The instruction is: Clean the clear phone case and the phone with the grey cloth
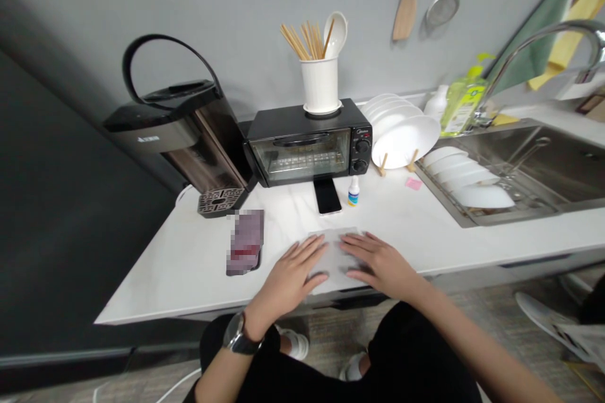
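On the white counter near its front edge lies a flat, pale grey translucent cloth or sheet [336,264]; its exact kind I cannot make out. My left hand [295,271], with a watch on the wrist, rests palm down on its left side, fingers stretched out. My right hand [378,261] lies flat on its right side, fingers spread. Just beyond the sheet are a dark-screened smartphone [327,195] and a small white bottle [353,191] with a blue and yellow label. Left of my left hand lies another phone [246,242], its surface blurred out.
A toaster oven [307,154] stands at the back, bearing a white holder [320,85] of chopsticks. A water dispenser [189,138] is at left. Plates [406,138] stand in a rack beside the sink [477,217], which holds bowls [479,192]. Another person's shoe [543,315] shows at lower right.
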{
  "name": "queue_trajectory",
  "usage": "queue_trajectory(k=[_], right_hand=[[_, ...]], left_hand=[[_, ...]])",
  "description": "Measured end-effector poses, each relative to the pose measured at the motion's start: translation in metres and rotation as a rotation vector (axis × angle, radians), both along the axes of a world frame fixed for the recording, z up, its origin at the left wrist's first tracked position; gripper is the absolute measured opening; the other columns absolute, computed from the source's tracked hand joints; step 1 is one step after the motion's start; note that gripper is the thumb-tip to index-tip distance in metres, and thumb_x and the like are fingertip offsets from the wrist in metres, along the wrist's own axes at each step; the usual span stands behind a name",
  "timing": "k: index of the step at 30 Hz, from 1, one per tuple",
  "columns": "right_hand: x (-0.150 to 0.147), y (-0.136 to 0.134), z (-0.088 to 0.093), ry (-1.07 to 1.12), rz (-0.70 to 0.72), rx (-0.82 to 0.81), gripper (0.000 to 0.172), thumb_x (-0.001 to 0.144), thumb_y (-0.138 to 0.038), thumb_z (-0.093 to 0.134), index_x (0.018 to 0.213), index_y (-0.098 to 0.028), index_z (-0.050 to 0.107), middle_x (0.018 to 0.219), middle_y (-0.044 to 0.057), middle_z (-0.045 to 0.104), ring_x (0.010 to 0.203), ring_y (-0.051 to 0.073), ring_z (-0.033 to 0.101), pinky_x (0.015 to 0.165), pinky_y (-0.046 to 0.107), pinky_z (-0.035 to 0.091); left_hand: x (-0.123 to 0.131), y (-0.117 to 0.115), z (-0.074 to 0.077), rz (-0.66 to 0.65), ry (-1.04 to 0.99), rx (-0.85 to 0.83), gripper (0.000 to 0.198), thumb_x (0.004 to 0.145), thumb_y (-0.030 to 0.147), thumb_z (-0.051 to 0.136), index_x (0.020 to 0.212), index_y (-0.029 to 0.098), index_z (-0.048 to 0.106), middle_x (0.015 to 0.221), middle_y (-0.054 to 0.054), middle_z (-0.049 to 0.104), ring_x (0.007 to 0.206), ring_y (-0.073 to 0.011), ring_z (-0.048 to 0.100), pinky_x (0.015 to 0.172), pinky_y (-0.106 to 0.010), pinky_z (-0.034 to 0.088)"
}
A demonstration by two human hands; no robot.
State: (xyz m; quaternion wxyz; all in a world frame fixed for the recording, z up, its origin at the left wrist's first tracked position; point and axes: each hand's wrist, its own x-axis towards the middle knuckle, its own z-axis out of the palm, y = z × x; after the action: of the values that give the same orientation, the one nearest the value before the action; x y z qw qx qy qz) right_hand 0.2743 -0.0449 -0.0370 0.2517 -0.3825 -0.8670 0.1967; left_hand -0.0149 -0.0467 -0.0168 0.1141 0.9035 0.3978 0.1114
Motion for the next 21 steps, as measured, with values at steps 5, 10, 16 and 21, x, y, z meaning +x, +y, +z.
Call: queue_trajectory(k=[5,10,16,21], right_hand=[[0.000,0.014,-0.003,-0.112,-0.012,-0.041,0.067,0.099,-0.049,0.065,0.159,-0.027,0.044,0.165,0.013,0.041,0.153,0.030,0.040,0.127,0.060,0.024],[0.009,0.025,-0.007,0.153,-0.139,-0.093,0.054,0.089,-0.052,0.075,0.138,-0.030,0.067,0.145,0.010,0.066,0.135,0.032,0.061,0.122,0.056,0.036],[0.002,0.105,-0.001,0.435,-0.481,0.008,0.053,0.094,-0.048,0.062,0.138,-0.018,0.059,0.136,0.018,0.068,0.124,0.034,0.066,0.103,0.053,0.053],[-0.020,0.089,0.022,0.388,-0.285,0.053,0.032,0.096,-0.035,0.057,0.122,-0.019,0.064,0.121,0.013,0.073,0.112,0.029,0.070,0.101,0.044,0.053]], left_hand=[[0.001,0.020,-0.003,0.027,0.053,-0.009,0.066,0.102,0.055,0.054,0.161,0.029,0.038,0.170,-0.008,0.034,0.157,-0.0254,0.033,0.128,-0.050,0.031],[-0.003,0.026,0.003,-0.010,0.055,-0.066,0.075,0.101,0.059,0.052,0.166,0.034,0.023,0.173,-0.005,0.023,0.160,-0.0242,0.023,0.130,-0.052,0.024],[0.001,0.021,-0.011,0.068,0.001,-0.047,0.066,0.106,0.051,0.047,0.165,0.034,0.023,0.174,-0.007,0.023,0.160,-0.0263,0.023,0.130,-0.055,0.024],[0.003,0.005,-0.003,0.203,-0.257,0.022,0.060,0.107,0.042,0.048,0.162,0.031,0.028,0.169,-0.010,0.037,0.153,-0.0247,0.041,0.125,-0.046,0.038]])
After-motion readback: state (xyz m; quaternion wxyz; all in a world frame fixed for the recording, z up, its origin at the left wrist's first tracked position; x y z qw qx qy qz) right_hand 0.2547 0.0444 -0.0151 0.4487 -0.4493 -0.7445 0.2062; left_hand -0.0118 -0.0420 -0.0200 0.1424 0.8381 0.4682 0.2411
